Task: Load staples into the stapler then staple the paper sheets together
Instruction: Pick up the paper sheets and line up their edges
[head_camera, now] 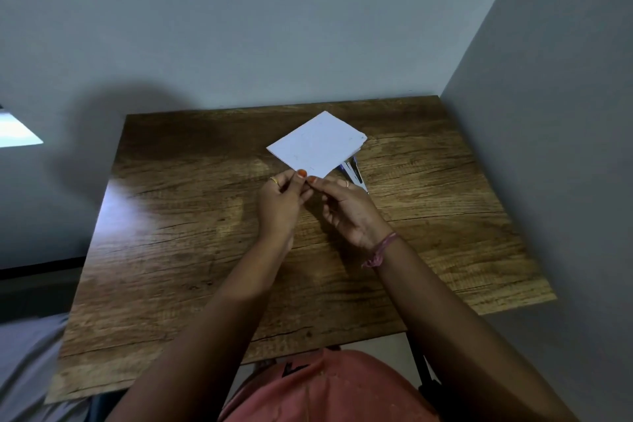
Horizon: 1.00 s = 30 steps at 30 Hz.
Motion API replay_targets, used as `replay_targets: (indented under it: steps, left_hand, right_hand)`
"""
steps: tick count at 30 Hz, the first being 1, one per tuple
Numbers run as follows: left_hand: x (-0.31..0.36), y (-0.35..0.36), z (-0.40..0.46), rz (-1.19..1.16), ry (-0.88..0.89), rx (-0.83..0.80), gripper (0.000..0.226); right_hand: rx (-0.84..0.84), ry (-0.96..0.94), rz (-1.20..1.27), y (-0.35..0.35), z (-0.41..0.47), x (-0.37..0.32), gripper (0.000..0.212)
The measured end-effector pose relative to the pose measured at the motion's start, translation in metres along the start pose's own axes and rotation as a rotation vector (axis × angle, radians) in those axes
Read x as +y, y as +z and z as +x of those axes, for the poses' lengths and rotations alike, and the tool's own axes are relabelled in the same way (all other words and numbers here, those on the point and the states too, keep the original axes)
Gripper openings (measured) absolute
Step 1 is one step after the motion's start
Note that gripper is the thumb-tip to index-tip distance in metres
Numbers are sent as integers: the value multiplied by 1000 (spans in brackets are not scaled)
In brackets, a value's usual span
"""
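A small stack of white paper sheets point(318, 144) is held up over the middle of the wooden table point(178, 250). My left hand point(282, 202) pinches the stack's near corner between thumb and fingers. My right hand point(346, 209) pinches the same corner right beside it. The stapler point(354, 173), dark with silver and blue parts, lies on the table just behind my right hand. The paper and my fingers hide most of it. No loose staples show.
The table stands in a corner, with a grey wall behind it and another wall along its right side. A dark metal table leg point(423, 366) runs down at the front right. A bright window patch point(17, 132) shows at the far left.
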<state>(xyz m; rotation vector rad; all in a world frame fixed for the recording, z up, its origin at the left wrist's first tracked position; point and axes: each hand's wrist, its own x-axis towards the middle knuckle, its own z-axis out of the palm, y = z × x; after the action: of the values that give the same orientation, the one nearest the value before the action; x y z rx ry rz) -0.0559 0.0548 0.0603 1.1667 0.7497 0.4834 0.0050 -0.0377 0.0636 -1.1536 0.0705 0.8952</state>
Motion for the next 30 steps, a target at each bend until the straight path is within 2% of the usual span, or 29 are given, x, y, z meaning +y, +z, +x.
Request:
replay_targets:
  steps: [5,11,15,19,25,27,30]
  left_hand:
    - [5,-5,6,52,23,-25,15]
    - [9,-16,8,81,42,-38,11]
    - [11,-24,8,129,28,-73,12]
    - [10,-33,12,212,42,-58,8]
    - [11,-35,16,244,37,-24,26]
    - [13,-33,15,196,88,-5,35]
    - [16,-31,14,246,183,-36,47]
  right_hand:
    - [34,-1,-5,8,6,4,17]
    - [110,-66,156,3,12,-11,19]
    - [155,-73,201,-9,17,-29,31]
    - [208,-98,193,-20,21,-40,27]
    - [219,-113,188,-23,22,-39,36]
    - [213,-110,175,-22,23,-38,39]
    - [196,-108,161,-23,25,-37,39]
